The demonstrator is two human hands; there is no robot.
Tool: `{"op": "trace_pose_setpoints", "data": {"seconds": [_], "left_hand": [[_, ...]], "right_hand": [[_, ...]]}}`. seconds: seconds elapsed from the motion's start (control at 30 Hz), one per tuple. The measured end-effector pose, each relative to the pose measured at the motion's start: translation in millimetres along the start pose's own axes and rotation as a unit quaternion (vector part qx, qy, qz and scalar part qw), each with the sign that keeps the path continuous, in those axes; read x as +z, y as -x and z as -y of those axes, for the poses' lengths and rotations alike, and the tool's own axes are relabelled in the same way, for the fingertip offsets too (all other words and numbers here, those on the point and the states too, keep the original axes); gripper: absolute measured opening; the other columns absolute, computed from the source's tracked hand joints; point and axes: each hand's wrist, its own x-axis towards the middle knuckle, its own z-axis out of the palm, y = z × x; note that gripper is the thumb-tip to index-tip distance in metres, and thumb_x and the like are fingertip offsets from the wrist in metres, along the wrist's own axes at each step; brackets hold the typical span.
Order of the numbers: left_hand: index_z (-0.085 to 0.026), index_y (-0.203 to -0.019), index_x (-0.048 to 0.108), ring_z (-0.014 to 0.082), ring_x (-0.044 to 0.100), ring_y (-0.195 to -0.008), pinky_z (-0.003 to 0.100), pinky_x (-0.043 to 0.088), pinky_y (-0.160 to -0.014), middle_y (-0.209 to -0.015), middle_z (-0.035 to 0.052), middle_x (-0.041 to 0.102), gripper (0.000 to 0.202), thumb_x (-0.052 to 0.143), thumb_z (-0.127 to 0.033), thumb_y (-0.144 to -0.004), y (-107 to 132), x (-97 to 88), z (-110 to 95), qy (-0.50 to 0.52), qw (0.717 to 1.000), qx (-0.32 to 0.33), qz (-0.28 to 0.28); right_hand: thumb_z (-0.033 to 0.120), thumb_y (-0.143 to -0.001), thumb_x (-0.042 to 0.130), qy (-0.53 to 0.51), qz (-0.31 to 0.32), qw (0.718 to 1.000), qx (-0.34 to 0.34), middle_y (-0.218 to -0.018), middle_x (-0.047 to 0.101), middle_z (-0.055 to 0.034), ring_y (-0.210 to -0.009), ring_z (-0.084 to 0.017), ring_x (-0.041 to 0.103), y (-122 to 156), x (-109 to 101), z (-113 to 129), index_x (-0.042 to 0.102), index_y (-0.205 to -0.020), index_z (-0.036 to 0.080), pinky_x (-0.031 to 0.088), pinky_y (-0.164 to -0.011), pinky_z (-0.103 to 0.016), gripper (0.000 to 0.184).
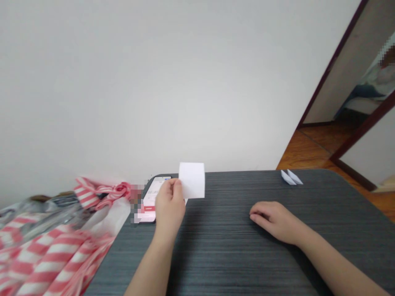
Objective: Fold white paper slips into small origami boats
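My left hand (170, 205) is closed on a square sheet of white paper (191, 180), pinching it at its left edge and holding it up above the table. Behind that hand lies a phone (151, 201) with a lit screen, partly covered by the hand. A small white edge shows just below the paper; what it belongs to is hidden. My right hand (273, 220) rests on the tabletop with its fingers curled in towards the thumb, and nothing shows in it. Beyond it, near the far edge, sits a small folded white paper piece (291, 177) with two pointed parts.
The dark, wood-grained table (222, 246) stands against a white wall (197, 82). To its left is a heap of red-and-white striped cloth (58, 255) with clear plastic. At the right, a doorway with a dark frame (364, 131) opens over a wooden floor (308, 148).
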Motion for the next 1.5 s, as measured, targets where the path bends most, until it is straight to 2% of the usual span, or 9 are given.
{"op": "trace_pose_setpoints", "data": {"seconds": [0.13,0.3,0.5,0.77,0.9,1.0,1.13,1.37,1.5], "left_hand": [[-0.018,-0.085,0.056,0.0119,0.049,-0.050,0.021,0.040,-0.045,-0.061,-0.0037,0.053,0.024,0.052,-0.042,-0.089,31.9,35.7,-4.1,0.209,0.961,-0.089,0.156],[-0.019,-0.089,0.052,0.0110,0.050,-0.046,0.021,0.040,-0.044,-0.059,-0.0048,0.055,0.022,0.053,-0.042,-0.089,67.9,64.3,-8.1,0.250,0.914,-0.130,0.291],[-0.020,-0.092,0.049,0.0107,0.050,-0.046,0.020,0.037,-0.045,-0.055,-0.0068,0.053,0.021,0.055,-0.040,-0.088,75.6,69.3,-2.2,0.266,0.869,-0.125,0.398],[-0.017,-0.099,0.060,0.0103,0.047,-0.047,0.020,0.038,-0.046,-0.056,-0.0053,0.052,0.022,0.054,-0.037,-0.089,68.9,63.7,-4.2,0.254,0.869,-0.105,0.411],[-0.017,-0.094,0.064,0.0111,0.050,-0.049,0.021,0.040,-0.045,-0.059,-0.0031,0.054,0.025,0.055,-0.039,-0.087,68.1,63.7,-1.6,0.288,0.863,-0.148,0.387],[-0.016,-0.100,0.063,0.0121,0.053,-0.050,0.023,0.044,-0.046,-0.061,-0.0028,0.055,0.031,0.056,-0.043,-0.086,68.5,64.2,-1.7,0.322,0.851,-0.166,0.380],[-0.016,-0.105,0.061,0.0083,0.051,-0.047,0.019,0.040,-0.043,-0.066,-0.0039,0.057,0.030,0.064,-0.035,-0.082,70.6,65.0,-4.6,0.294,0.866,-0.148,0.376],[-0.016,-0.102,0.060,0.0078,0.050,-0.044,0.019,0.039,-0.042,-0.063,-0.0043,0.059,0.025,0.061,-0.034,-0.084,73.6,63.7,-10.8,0.267,0.886,-0.142,0.350],[-0.016,-0.101,0.060,0.0084,0.051,-0.045,0.019,0.040,-0.043,-0.061,-0.0042,0.059,0.023,0.059,-0.033,-0.085,73.8,62.5,-13.0,0.256,0.889,-0.133,0.356]], "right_hand": [[0.033,-0.095,0.053,-0.063,-0.030,0.997,0.024,-0.088,0.073,-0.0042,-0.080,-0.019,0.065,-0.3,0.1,-0.5,0.069,-0.097,0.021,0.047,-0.073,-0.030,0.020],[0.036,-0.098,0.046,-0.261,-0.036,0.963,0.055,-0.081,0.070,-0.0035,-0.055,-0.013,0.055,-0.8,7.2,2.9,0.062,-0.116,0.017,0.046,-0.058,-0.026,0.031],[0.034,-0.096,0.052,-0.321,-0.055,0.941,0.093,-0.073,0.065,-0.0015,-0.056,-0.013,0.054,-2.7,17.2,8.7,0.066,-0.106,0.016,0.045,-0.054,-0.024,0.025],[0.035,-0.095,0.052,-0.353,-0.062,0.929,0.091,-0.078,0.063,-0.0014,-0.064,-0.014,0.055,-1.0,18.2,7.3,0.061,-0.118,0.019,0.045,-0.058,-0.024,0.030],[0.031,-0.094,0.051,-0.321,-0.058,0.939,0.105,-0.066,0.058,0.0008,-0.056,-0.013,0.051,0.9,14.8,5.8,0.069,-0.107,0.019,0.042,-0.053,-0.024,0.025],[0.027,-0.094,0.050,-0.308,-0.047,0.947,0.073,-0.077,0.061,-0.0014,-0.059,-0.013,0.053,0.6,11.6,5.2,0.071,-0.101,0.021,0.045,-0.057,-0.025,0.024],[0.028,-0.094,0.050,-0.323,-0.043,0.945,0.039,-0.090,0.062,-0.0035,-0.060,-0.012,0.054,0.2,10.9,4.4,0.072,-0.102,0.021,0.046,-0.059,-0.026,0.025],[0.037,-0.097,0.046,-0.347,-0.070,0.930,0.102,-0.063,0.055,0.0029,-0.052,-0.012,0.051,2.1,16.2,3.7,0.059,-0.129,0.017,0.043,-0.054,-0.026,0.040],[0.033,-0.089,0.060,-0.307,-0.057,0.941,0.131,-0.060,0.055,0.0046,-0.048,-0.011,0.049,-0.5,18.4,6.6,0.061,-0.123,0.017,0.039,-0.048,-0.023,0.038]]}}
